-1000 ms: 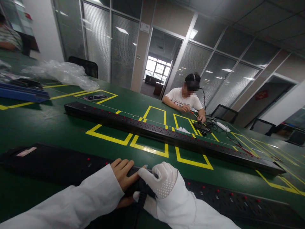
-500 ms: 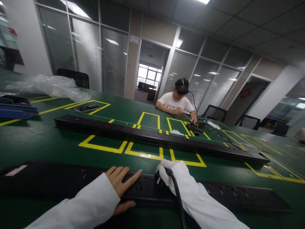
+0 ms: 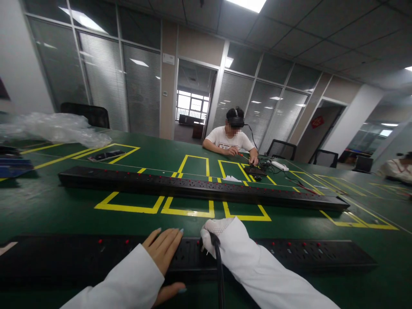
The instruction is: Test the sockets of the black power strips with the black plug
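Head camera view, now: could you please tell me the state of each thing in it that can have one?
Right hand: gloved, closed around the plug.
Plug: pins exposed, not fully inserted.
Left hand: bare, resting on the near power strip.
Near power strip: lying flat.
Far power strip: lying flat, no plug visible in it.
Plastic wrap: crumpled.
Ceiling light: lit.
Doorway: open.

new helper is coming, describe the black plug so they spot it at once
On the green table, take the nearer long black power strip. Over it, the gloved right hand grips the plug, set apart from the strip's sockets by its pale prongs and thick black cable.
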### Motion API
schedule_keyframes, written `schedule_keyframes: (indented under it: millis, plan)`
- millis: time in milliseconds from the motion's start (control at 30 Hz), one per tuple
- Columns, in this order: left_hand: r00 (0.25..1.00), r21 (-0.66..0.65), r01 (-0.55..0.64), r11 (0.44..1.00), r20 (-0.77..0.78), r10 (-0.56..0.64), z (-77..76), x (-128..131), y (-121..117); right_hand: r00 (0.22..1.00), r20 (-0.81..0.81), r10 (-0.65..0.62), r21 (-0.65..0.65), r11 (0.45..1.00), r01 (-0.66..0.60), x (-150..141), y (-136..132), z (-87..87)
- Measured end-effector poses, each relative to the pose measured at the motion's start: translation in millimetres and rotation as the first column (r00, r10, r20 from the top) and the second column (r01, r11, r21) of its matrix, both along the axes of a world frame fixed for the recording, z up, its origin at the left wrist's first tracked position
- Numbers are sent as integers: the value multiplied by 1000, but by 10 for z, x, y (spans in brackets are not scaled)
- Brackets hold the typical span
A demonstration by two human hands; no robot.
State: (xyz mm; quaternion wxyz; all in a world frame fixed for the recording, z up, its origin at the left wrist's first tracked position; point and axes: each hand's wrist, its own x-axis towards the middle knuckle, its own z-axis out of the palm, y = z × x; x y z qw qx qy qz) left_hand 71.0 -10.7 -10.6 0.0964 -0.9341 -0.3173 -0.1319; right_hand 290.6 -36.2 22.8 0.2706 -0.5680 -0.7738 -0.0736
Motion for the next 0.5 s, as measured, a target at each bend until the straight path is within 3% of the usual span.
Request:
schedule_keyframes:
  millis: [200,500]
  plan:
    - [1000,-9,20,1000,-7,-20,-31,300,29,916,399,28,-7,1000,-28,-126,-262,375]
    - [1000,32,0,999,25,-1,-129,406,26,820,572,-16,59,998,-22,-190,-314,362]
